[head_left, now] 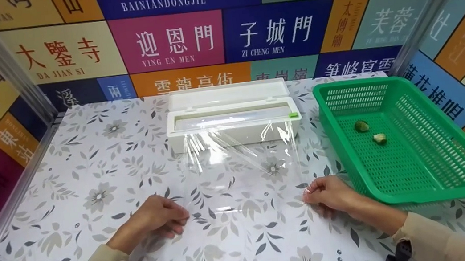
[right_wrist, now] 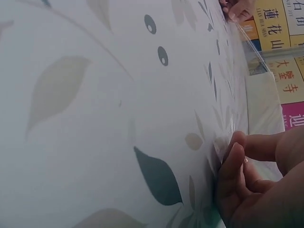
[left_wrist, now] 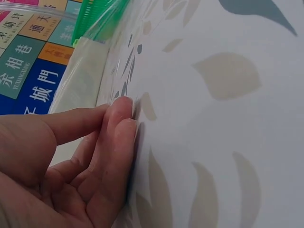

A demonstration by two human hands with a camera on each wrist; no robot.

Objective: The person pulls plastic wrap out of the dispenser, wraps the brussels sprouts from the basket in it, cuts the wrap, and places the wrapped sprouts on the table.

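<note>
left hand (head_left: 158,216) at 8 o'clock of clear film (head_left: 240,170), fingers pinching near-left corner. film spans floral counter (head_left: 55,216), reaching from white box (head_left: 229,107) at 12, lid (head_left: 227,94) tipped back. right hand (head_left: 330,194) at 4, fingers pinching near-right corner, apparently; transparent edge hard to see. green basket (head_left: 438,195) at 3, two small lumps (head_left: 361,125) inside.

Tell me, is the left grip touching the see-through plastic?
Touching. The head view shows the left grip pinching the see-through plastic at its near left corner.
</note>
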